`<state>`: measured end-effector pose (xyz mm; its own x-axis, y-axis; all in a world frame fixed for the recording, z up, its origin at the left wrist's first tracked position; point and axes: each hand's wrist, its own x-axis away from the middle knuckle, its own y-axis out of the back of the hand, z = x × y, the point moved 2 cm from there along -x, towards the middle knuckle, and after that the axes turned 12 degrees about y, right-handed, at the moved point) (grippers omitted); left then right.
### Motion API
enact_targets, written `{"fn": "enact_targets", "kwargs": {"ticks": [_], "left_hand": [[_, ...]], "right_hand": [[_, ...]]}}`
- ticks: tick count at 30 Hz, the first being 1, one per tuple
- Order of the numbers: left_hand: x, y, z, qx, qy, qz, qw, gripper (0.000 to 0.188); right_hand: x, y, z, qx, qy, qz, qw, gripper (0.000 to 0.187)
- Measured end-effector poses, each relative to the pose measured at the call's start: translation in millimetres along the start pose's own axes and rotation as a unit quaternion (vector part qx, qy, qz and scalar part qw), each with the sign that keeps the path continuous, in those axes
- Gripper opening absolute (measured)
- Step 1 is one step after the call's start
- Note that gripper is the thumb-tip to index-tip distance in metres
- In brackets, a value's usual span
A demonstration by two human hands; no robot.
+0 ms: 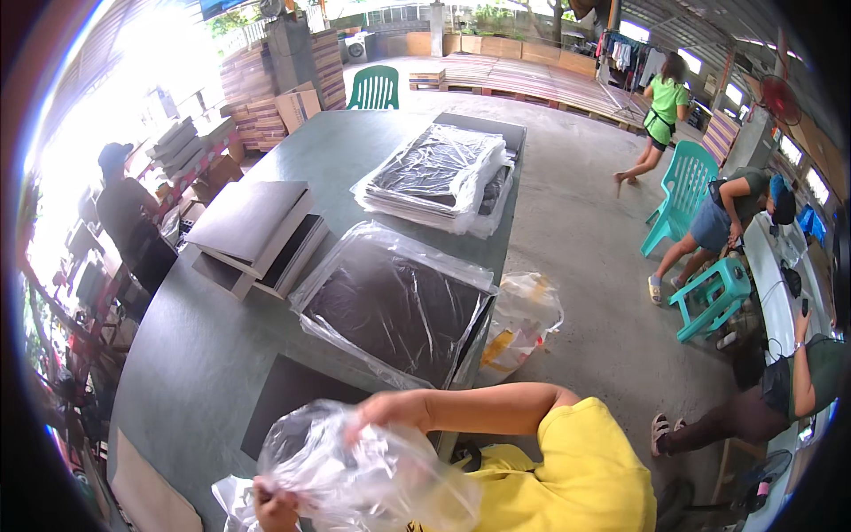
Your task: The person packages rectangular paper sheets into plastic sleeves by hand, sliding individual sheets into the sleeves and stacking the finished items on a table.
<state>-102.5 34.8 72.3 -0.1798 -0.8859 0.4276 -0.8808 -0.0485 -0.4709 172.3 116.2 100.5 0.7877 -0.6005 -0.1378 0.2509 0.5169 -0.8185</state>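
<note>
A crumpled clear plastic bag (355,470) is stretched between my two hands at the near edge of the table. My left hand (277,507) pinches its lower left side, fingers closed. My right hand (390,415), slightly blurred, grips the bag's upper part, with the fingertips partly covered by film. Under and behind the bag lies a flat dark sheet (297,396). Just beyond it rests a dark flat panel (390,306) wrapped in clear plastic. More white plastic (235,501) sits beside my left hand.
On the green table (191,355) stand grey box-like covers (253,222) and a stack of plastic-wrapped panels (439,173). A plastic sack (523,319) is on the floor at right. Green chairs (687,182), a green stool (714,297) and several people are around.
</note>
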Motion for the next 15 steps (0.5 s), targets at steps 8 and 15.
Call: {"fn": "enact_targets", "kwargs": {"ticks": [8,15], "left_hand": [[-10,-52,-13,-0.763,-0.071,0.186,0.615,0.018],[-7,-72,-40,-0.788,-0.299,-0.105,0.528,0.003]], "right_hand": [[-13,-2,25,0.371,-0.04,0.195,0.907,0.035],[-12,15,31,0.678,-0.258,0.276,0.631,0.024]]}}
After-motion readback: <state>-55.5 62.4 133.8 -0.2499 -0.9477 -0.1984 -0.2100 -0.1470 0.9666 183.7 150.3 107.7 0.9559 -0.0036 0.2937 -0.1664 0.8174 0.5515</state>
